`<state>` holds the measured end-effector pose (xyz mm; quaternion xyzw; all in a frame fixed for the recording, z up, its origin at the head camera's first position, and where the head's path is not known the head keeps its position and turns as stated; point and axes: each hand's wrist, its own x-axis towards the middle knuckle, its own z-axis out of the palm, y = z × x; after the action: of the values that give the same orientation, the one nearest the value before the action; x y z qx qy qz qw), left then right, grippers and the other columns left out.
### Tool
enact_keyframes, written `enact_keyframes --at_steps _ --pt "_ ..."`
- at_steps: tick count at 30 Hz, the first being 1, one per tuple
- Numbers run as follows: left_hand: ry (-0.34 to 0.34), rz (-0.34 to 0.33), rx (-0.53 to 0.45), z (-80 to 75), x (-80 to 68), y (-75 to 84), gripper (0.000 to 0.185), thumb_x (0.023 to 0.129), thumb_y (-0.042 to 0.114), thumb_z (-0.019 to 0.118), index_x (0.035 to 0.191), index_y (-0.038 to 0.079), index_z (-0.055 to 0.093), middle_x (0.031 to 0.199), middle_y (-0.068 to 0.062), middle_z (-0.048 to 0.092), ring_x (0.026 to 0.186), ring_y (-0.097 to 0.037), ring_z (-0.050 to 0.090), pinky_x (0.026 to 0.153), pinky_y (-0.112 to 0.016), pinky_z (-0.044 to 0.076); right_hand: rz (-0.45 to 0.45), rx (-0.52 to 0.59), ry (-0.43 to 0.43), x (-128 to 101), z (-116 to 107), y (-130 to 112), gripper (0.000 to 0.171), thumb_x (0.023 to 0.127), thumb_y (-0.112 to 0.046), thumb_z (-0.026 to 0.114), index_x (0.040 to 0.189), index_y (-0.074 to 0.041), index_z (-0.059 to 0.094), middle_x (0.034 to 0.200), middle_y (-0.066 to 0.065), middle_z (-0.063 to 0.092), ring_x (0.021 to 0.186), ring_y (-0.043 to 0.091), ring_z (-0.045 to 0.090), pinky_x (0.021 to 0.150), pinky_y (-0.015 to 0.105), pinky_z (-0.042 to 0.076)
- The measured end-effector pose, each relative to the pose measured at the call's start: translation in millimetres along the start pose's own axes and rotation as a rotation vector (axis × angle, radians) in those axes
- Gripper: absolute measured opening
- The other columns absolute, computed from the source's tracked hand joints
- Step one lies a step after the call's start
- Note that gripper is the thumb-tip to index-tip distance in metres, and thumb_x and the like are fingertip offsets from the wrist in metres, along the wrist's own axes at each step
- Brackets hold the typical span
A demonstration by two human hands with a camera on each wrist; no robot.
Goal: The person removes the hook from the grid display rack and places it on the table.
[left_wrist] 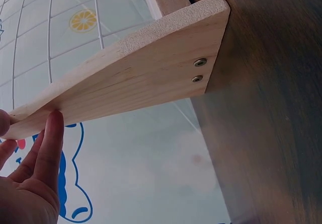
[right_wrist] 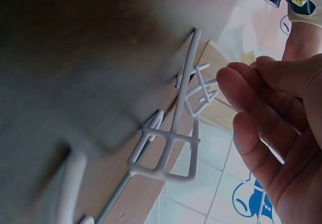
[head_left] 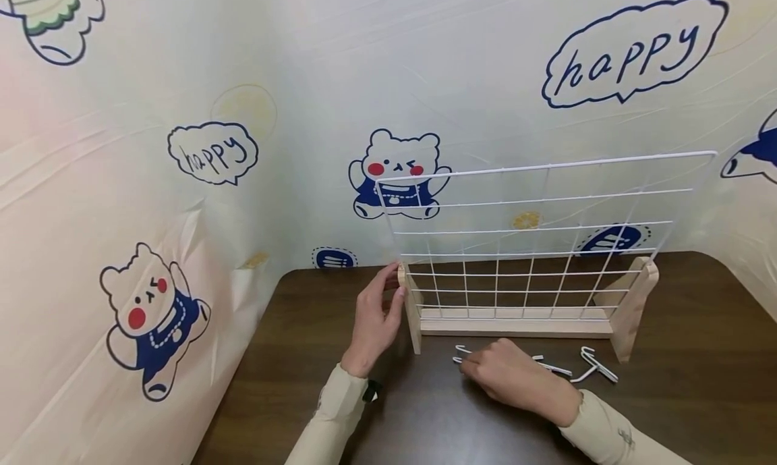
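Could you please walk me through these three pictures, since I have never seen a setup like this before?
No machine here: a person works bare-handed, wearing three cameras. The wide picture comes from the head camera; the other two from the wrists. On the dark table stands a white wire grid in a wooden base. The left hand touches the base's left end piece with straight fingers. The right hand rests over small white wire hooks lying before the base; the right wrist view shows its fingers curled close to a hook, but not clearly gripping it.

Head view looks down from above; wrist views sit close, seemingly sharing the rack [head_left: 522,276]
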<state>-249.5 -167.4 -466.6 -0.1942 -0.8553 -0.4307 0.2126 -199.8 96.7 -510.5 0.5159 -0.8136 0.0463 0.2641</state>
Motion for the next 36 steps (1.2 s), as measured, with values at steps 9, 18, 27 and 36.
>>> enact_keyframes --at_steps 9,18,27,36 --pt "0.017 0.019 0.000 -1.2 0.7 -2.9 0.043 0.106 0.020 0.061 0.148 0.014 0.054 0.131 -0.009 0.070 0.109 -0.026 0.073 0.075 -0.033 0.067 -0.002 0.000 -0.043 3.7 -0.1 -2.0 0.025 0.074 -0.009 0.081 0.074 -0.021 0.059 0.065 -0.011 0.063 0.049 0.011 0.056 0.040 0.031 0.037" --pt "0.013 0.015 -0.005 1.5 2.8 -2.9 0.045 0.106 0.024 0.061 0.149 0.014 0.054 0.132 -0.010 0.070 0.110 -0.027 0.073 0.074 -0.038 0.067 0.019 -0.001 -0.133 1.2 -1.2 -4.3 0.023 0.081 -0.011 0.079 0.072 -0.021 0.061 0.067 -0.011 0.065 0.052 0.011 0.060 0.041 0.032 0.039" --pt "0.013 0.022 0.004 1.1 1.5 -2.3 0.044 0.106 0.021 0.060 0.149 0.011 0.053 0.133 -0.010 0.070 0.110 -0.027 0.073 0.073 -0.036 0.067 0.019 0.029 -0.147 -0.7 0.0 -7.3 0.025 0.082 -0.009 0.078 0.069 -0.021 0.060 0.064 -0.010 0.065 0.052 0.011 0.059 0.042 0.031 0.039" --pt "0.013 0.018 0.002 2.2 1.4 -3.5 0.045 0.105 0.020 0.062 0.149 0.012 0.053 0.133 -0.011 0.070 0.110 -0.028 0.073 0.075 -0.040 0.067 0.017 0.024 -0.162 0.0 -4.1 -7.4 0.029 0.083 -0.010 0.078 0.065 -0.022 0.057 0.063 -0.012 0.062 0.049 0.010 0.056 0.041 0.030 0.036"
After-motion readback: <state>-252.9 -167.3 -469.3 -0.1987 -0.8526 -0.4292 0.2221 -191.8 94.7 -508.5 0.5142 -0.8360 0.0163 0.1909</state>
